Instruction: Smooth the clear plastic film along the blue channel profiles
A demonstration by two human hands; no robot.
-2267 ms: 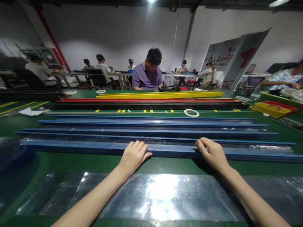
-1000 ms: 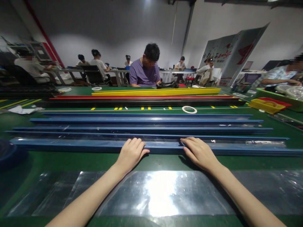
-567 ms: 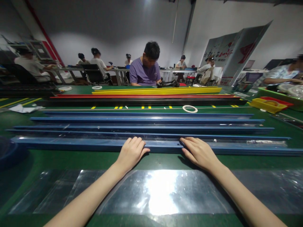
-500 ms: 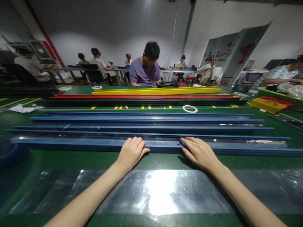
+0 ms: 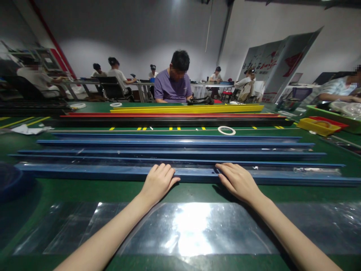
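Several long blue channel strips lie side by side across the green table. The nearest blue strip has a clear film along its top. My left hand rests on this strip's near edge, fingers together and laid flat over it. A little to the right, my right hand lies on the same strip, fingers stretched out and pressing down. Neither hand grips anything. A shiny clear plastic sheet lies on the table under my forearms.
Beyond the blue strips lie a black strip, a red strip and a yellow strip. A tape ring sits mid-table. Yellow and red trays stand at right. A person in a purple shirt sits opposite; others work behind.
My right hand has slid left along the nearest blue strip, closer to my left hand. For the last second both hands have stayed almost still.
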